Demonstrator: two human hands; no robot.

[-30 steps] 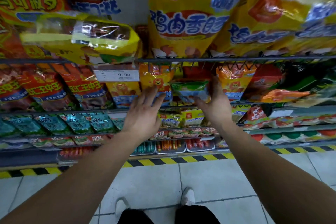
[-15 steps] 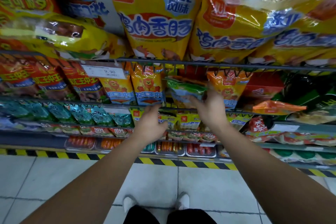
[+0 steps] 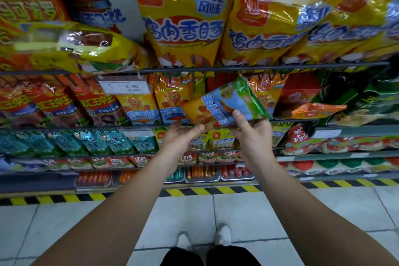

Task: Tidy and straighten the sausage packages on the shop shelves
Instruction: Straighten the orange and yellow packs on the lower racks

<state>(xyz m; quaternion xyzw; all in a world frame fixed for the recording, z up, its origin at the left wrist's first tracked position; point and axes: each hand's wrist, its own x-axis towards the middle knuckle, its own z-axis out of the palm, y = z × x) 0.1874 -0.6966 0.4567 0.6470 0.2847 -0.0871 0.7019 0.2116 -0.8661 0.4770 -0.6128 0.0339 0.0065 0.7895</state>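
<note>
A sausage pack with a green top, blue band and orange lion print (image 3: 224, 103) is tilted in front of the second shelf, pulled out from the row. My right hand (image 3: 252, 134) grips its lower right edge, thumb on the front. My left hand (image 3: 181, 136) touches its lower left corner with fingers curled under it. Two upright orange lion packs (image 3: 155, 101) stand just to the left on the same shelf.
Big yellow sausage bags (image 3: 183, 17) fill the top wire shelf (image 3: 259, 68). A 9.90 price tag (image 3: 125, 87) hangs at left. Red packs (image 3: 54, 101) and teal packs (image 3: 90, 142) sit left; an orange pack (image 3: 315, 110) lies flat at right. My white shoes (image 3: 203, 239) stand on the tiled floor.
The green-topped pack came off the shelf toward me and now tilts between both hands. My left hand rose and moved right to its corner. The view shifted closer.
</note>
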